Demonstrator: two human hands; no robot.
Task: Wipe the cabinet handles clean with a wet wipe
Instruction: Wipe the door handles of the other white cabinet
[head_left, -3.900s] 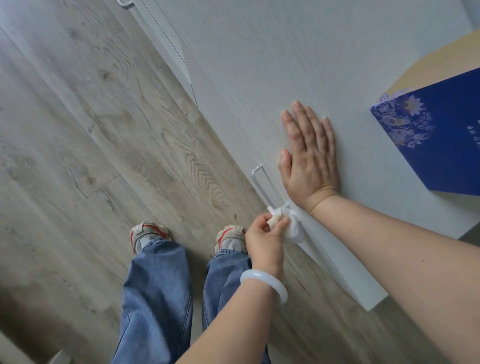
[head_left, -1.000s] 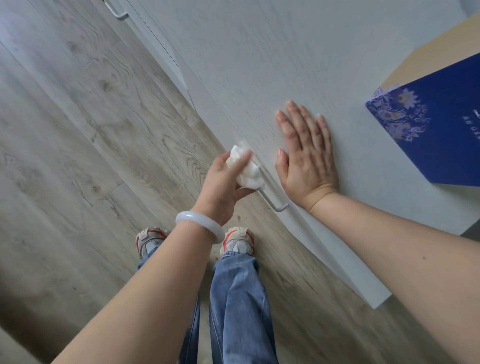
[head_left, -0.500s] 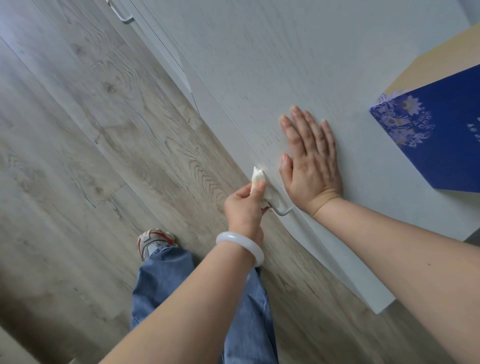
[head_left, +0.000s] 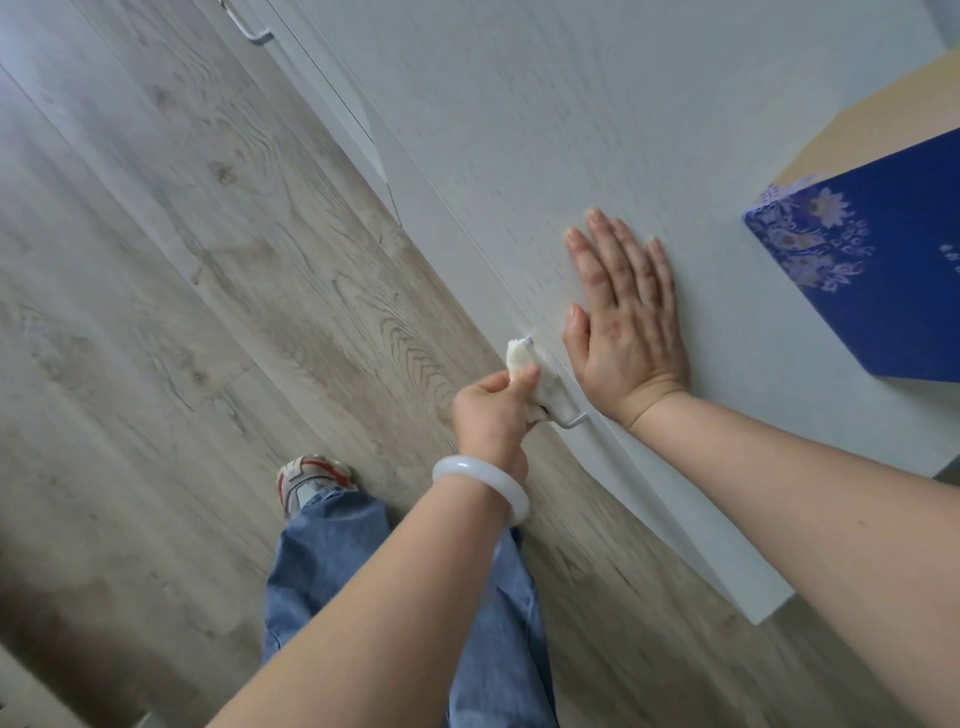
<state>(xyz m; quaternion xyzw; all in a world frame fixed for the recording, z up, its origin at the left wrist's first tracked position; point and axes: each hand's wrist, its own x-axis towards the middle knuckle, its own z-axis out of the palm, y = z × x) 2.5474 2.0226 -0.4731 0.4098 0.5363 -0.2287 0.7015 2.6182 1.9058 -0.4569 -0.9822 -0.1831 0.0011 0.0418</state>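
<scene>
Head view —
Left hand (head_left: 491, 410): pinches a bunched wet wipe (head_left: 522, 364) round the cabinet handle (head_left: 563, 410).
Right hand (head_left: 623, 317): flat, fingers straight, pressed on the white cabinet top (head_left: 519, 130), just right of the handle.
Far left: 1 more handle (head_left: 249, 28).

The left hand (head_left: 491, 410) is curled, thumb and fingers pinching, its forearm reaching up from the lower frame. The right hand (head_left: 626, 322) lies flat, palm down, fingers straight and together, its forearm stretching in from the right.
</scene>
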